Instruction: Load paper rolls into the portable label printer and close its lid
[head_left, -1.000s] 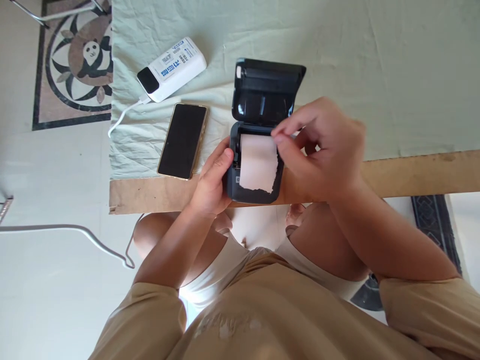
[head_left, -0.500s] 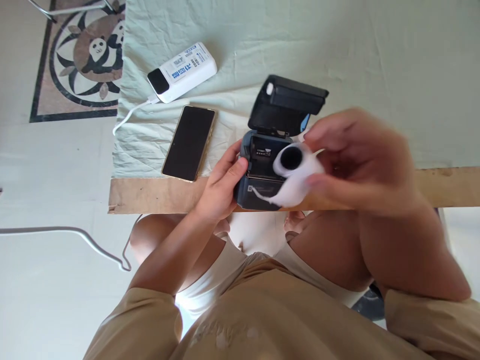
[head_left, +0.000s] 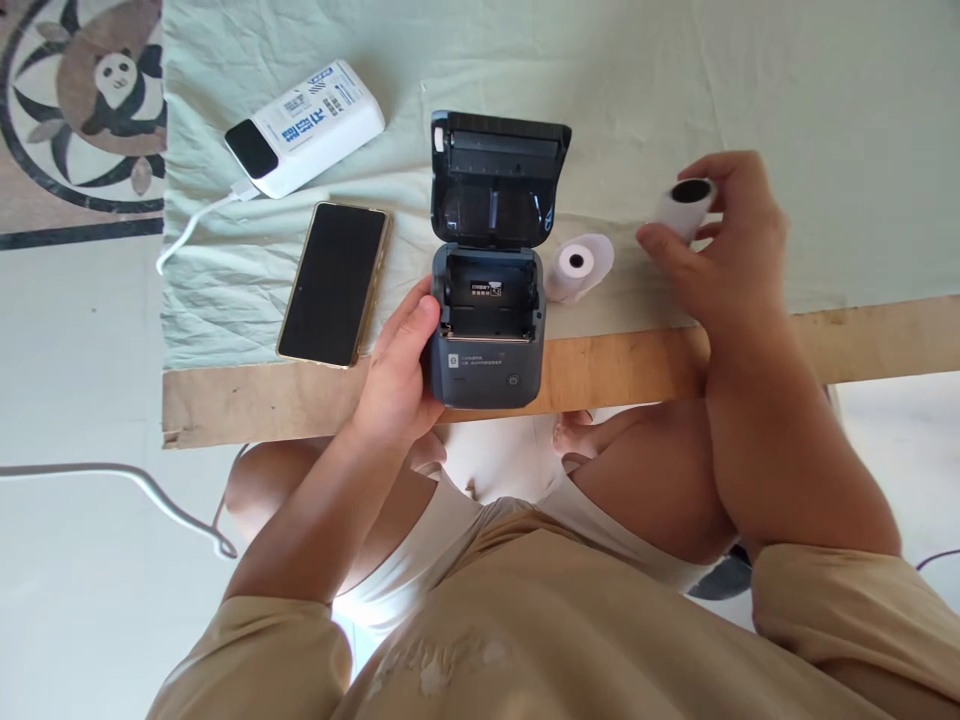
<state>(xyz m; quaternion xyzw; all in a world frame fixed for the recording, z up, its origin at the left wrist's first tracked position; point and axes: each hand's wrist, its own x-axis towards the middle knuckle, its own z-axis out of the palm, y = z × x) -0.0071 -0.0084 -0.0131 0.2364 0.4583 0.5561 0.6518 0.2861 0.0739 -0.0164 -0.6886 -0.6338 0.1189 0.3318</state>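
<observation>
In the head view, the left hand [head_left: 397, 370] grips the printer [head_left: 484, 370] at centre, lid [head_left: 495, 195] already up, while the right hand [head_left: 681, 200], at right, pinches the wide-cored roll [head_left: 681, 214] and the narrow-cored roll [head_left: 581, 280] sits on the desk [head_left: 862, 338], neither inside the bay [head_left: 491, 315].

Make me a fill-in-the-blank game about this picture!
1. The left hand holds the printer, whose lid is not shut but ____.
2. One paper roll is in the right hand and a second roll is on the cloth, making ____ altogether.
3. The big letters on the power bank are coloured ____.
4. Between phone and power bank, the one with a cable plugged in is the ____.

Missing words: open; two; blue; power bank.
</observation>
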